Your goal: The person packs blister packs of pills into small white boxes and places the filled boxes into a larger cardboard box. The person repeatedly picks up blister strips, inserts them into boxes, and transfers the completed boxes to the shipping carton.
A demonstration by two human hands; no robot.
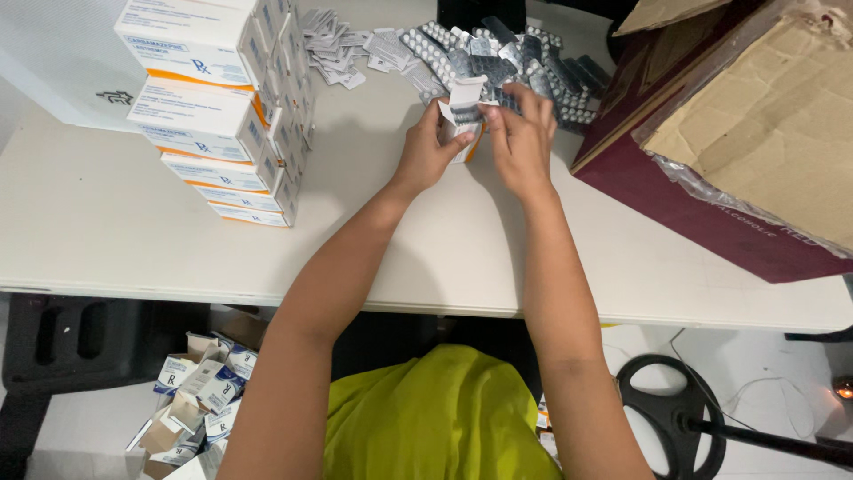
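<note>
On the white table (107, 213), near its far edge, the left hand (426, 151) and right hand (520, 138) both grip a small open medicine box (464, 111), beside a heap of blister packs (506, 58).

Worktop (107, 222): stacked cartons (222, 107) at left, blister strips (506, 53) behind centre, cardboard box (755, 133) at right.

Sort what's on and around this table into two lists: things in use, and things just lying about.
In use:
small open carton, held by left hand and right hand
blister strips pile
folded leaflets
stacked white boxes

Lying about:
big cardboard box
opened cartons on floor
black wheel
</note>
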